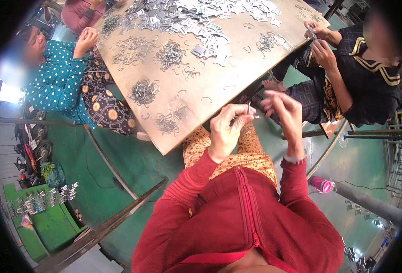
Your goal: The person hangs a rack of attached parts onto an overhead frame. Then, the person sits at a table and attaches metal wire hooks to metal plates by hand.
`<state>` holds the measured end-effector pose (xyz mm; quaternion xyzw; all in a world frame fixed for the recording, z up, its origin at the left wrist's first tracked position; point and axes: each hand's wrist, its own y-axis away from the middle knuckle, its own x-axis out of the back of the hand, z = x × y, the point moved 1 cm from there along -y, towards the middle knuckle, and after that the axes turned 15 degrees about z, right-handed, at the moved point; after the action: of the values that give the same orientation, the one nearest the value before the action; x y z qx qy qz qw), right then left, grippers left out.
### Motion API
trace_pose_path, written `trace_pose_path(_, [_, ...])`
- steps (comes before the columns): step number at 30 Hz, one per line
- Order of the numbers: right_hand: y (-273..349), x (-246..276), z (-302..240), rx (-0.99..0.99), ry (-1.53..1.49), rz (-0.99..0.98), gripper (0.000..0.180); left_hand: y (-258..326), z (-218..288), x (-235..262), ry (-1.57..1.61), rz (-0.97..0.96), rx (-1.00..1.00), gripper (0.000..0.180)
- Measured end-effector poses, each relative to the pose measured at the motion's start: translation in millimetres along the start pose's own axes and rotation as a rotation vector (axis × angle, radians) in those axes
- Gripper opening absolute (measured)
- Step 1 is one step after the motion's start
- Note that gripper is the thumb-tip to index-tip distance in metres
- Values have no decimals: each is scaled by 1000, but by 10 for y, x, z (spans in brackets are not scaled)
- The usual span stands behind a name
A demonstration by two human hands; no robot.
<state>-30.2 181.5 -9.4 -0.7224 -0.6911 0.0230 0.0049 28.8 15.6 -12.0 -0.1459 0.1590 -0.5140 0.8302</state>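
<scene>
My left hand (228, 128) is raised just off the table's near edge, thumb and forefinger pinched on a small metal piece (250, 108). The piece is thin and shiny, and the fingers partly cover it. To its right is my right hand (286, 113), a little blurred, fingers stretched toward the left hand and apart from it. I see nothing held in the right hand. Nearest on the table (187, 123) are piles of small bent metal wire pieces, one by the front corner (166, 123) and another behind it (144, 92).
Flat metal plates (201, 27) lie heaped across the table's far part. A person in a dotted teal top (55, 77) sits left; another in black (364, 82) sits right, holding a small piece. Metal rails (114, 168) cross the floor behind me. A pink cylindrical object (321, 184) stands at right.
</scene>
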Motion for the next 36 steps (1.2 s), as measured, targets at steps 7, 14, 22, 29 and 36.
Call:
trace_pose_path(7, [-1468,-934,947,374,655,32,61,91,-203,44,-6,34,34,11])
trace_pose_path(14, [-1715,-1454,1192,413,555,143,54,8,-149,142,-9,76,87,9])
trace_pose_path(22, [-1804,-1647,1273,404,896,-50,58,34,-142,176,82,138,117,8])
trace_pose_path(29, [-1455,-1213,938,-86,95,-268,36,69,-221,226,77,97,199,8])
trace_pose_path(36, [-601,-663,266,-231,-243,-209,30,3,-357,205,93,33,287,9])
